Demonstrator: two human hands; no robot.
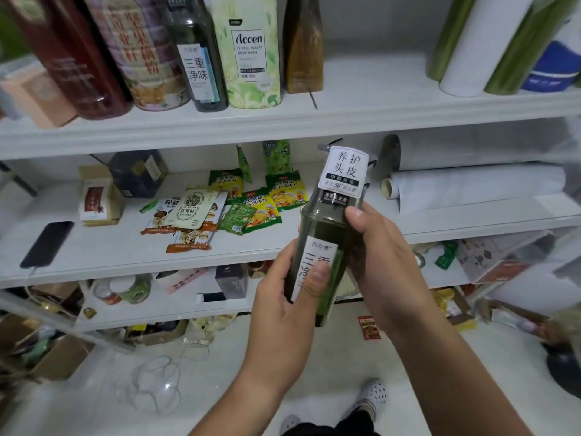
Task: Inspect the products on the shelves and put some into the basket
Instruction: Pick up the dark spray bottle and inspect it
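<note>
Both hands hold a dark green bottle (327, 234) up in front of the middle shelf (125, 253), tilted slightly with its top toward the shelf. The left hand (283, 297) wraps the lower body, its thumb pressed over the white front label, where "三重" and part of "净" can be read; the right hand (380, 262) grasps the upper body from the side, fingers curled round it and thumb on the shoulder. A white tag at the bottle's neck reads "养护头皮", with "50" in smaller print below. On the top shelf (377, 102) stands a matching dark bottle (198, 58) labelled "三重净味", just beside a pale green floral bottle (251, 55) marked "Accen FLORAL BEAUTY BODY WASH"; a brown bottle (303, 45) stands to its right and a patterned tin (141, 51) with large red Chinese characters to its left. On the middle shelf lie green and yellow seasoning sachets (267, 199) and mushroom-printed packets (185, 215), whose small print is mostly too blurred to read, with a black phone (47, 243) near the shelf's front left edge and rolled white paper (471, 187) toward its right end.
</note>
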